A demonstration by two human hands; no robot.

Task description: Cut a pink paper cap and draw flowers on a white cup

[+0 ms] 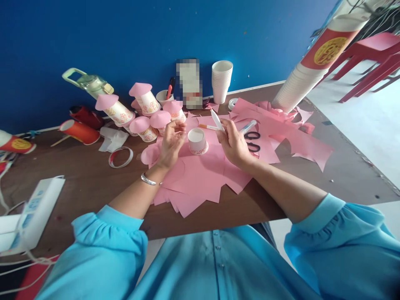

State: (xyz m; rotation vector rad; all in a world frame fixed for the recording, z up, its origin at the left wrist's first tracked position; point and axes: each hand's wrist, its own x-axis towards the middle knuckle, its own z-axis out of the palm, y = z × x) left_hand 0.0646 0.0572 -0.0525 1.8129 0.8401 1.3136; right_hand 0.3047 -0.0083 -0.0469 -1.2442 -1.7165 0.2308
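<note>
Holding a pen (pixel 216 120) in my right hand (pixel 233 144), left hand (pixel 171 143) pinching empty, I am risking toppling the cup (pixel 197 141) between them.

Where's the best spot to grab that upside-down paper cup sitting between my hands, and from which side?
Grip the paper cup around its tapered side wall, coming from above. It stands mouth-down on the pink paper, so the narrow base faces up and the wall widens downward. Both hands flank it, leaving the top clear.

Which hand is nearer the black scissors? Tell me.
Right. The right hand sits just beside the black scissors, nearly touching; the left hand is farther off, beyond the upturned paper cup.
</note>
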